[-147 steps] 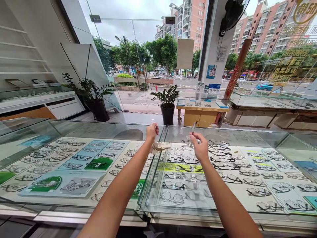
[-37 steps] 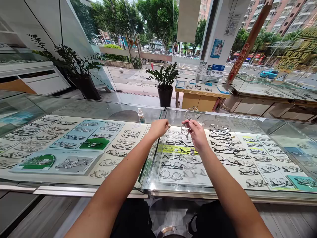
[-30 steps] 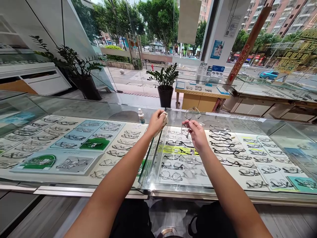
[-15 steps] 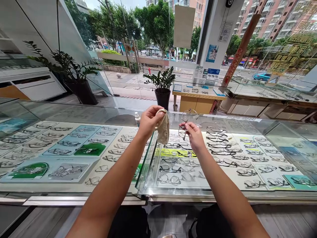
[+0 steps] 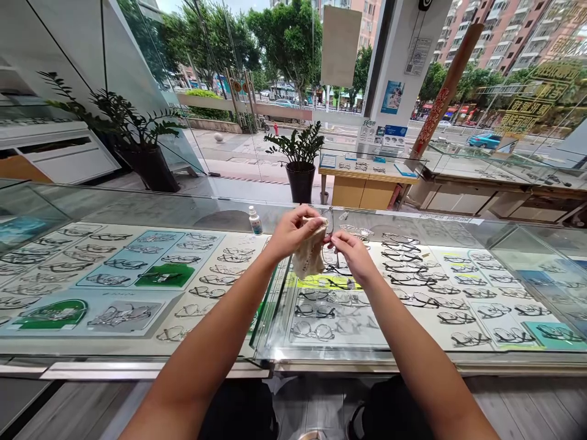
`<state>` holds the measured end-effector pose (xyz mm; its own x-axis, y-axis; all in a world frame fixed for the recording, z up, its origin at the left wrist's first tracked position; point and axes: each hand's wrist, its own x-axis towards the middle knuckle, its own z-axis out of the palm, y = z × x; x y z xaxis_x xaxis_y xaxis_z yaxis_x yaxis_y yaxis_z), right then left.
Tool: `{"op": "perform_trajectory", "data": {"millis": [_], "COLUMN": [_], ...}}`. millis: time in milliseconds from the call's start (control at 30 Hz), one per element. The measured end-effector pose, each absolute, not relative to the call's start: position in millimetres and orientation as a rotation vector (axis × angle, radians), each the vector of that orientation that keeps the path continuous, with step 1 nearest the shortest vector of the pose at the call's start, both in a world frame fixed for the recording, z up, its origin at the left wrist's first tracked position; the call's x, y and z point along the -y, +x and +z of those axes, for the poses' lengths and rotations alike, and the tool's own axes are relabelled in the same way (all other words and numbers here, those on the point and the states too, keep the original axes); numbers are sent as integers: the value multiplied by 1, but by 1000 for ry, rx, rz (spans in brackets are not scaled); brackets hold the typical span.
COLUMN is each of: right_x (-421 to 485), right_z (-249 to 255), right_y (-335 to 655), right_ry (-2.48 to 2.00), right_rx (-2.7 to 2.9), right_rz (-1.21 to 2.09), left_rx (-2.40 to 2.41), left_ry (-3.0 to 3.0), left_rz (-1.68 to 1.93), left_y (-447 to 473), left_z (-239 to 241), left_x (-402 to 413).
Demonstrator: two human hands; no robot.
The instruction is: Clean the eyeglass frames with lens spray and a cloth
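My left hand [image 5: 296,233] pinches a beige cleaning cloth [image 5: 308,260], which hangs down from the fingers. Just to its right, my right hand [image 5: 352,253] grips a thin-framed pair of eyeglasses [image 5: 331,214]. The glasses are turned nearly edge-on, and the cloth is up against them and hides part of the frame. Whether the cloth touches a lens I cannot tell. Both hands are above the glass display counter [image 5: 279,351]. A small white spray bottle [image 5: 255,221] stands on the glass to the left of my left hand.
Rows of eyeglasses [image 5: 403,269] lie inside the counter on both sides. A potted plant [image 5: 300,177] stands beyond the counter, with a low wooden display table [image 5: 367,189] to its right. A larger potted plant [image 5: 147,162] is at the left, by the window.
My left hand has moved right with the cloth, up to the glasses. The glasses have turned from facing me to nearly edge-on. The spray bottle is now uncovered.
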<state>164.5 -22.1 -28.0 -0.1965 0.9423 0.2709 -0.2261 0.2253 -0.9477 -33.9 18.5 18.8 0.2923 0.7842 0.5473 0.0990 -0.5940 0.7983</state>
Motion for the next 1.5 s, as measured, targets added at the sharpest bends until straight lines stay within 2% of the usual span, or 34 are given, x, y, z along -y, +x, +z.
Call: {"op": "perform_trajectory", "data": {"millis": [233,400,567,733,1067,1300,1500], "right_x": [26,30,32,33,34,27,23], "right_z": [-24,-20,-16,-14,-17,-27,-32], "right_y": [163,163,162,160,160,158,155], "right_ry": [-720,-720,-715,-720,-729,-689,-680], "right_rx": [1415,1405,1425,1425,1413,1286,1206], "right_rz": [1273,1260,1229,1229,1277,1413,1439], "left_rx": [-872,-1319,-1555,-1314,-828,-522,-544], "left_ry": [2178,2142,2074,1936,1544,1269,1196], "left_rz": [1432,1691,1290,1047,988,999,1171], "left_y": [-28,-21,-20,-23,-19,-8,0], "left_z": [19,20,28,25,11,11,5], "left_x": [-14,-1,14,6,-12,-2,2]}}
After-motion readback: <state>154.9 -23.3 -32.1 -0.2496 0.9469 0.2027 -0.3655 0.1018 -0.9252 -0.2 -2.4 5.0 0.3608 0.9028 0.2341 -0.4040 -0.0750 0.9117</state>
